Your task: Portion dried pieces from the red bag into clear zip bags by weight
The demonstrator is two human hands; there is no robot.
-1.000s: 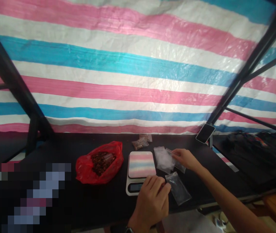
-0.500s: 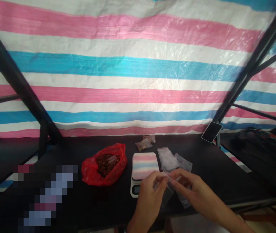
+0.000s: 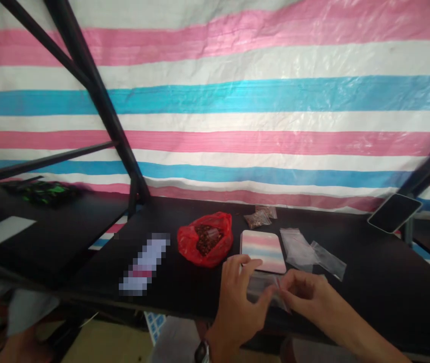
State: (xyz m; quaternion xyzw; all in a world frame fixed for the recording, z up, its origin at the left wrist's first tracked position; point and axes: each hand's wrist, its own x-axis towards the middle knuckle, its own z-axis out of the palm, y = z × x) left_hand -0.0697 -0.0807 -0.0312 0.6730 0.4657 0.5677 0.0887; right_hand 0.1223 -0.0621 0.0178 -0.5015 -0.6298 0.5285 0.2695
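Nearest, over the front of the black table (image 3: 381,287), the left hand (image 3: 240,297) and the right hand (image 3: 311,295) meet at a small transparent plastic zip bag (image 3: 256,288). A second ago the right hand was out at the loose bags and the left hung curled by itself; now both are together and the zip bag lies crosswise between them, just in front of the scale, so the work appears to have settled on its zip edge. The right thumb and forefinger are closed in a pinch on that edge; the left thumb and forefinger stand wide apart, and whether they clamp the plastic cannot be told. Just beyond is a flat pale kitchen scale (image 3: 263,249) with a glossy top, its display hidden by the left hand. Left of it sits an open red plastic bag (image 3: 187,244) of dark brown bits (image 3: 207,245); right of it lies a stack of clear bags (image 3: 298,249). Farther back are two small filled bags (image 3: 257,219) and, well to the right, a white-edged phone (image 3: 394,213).
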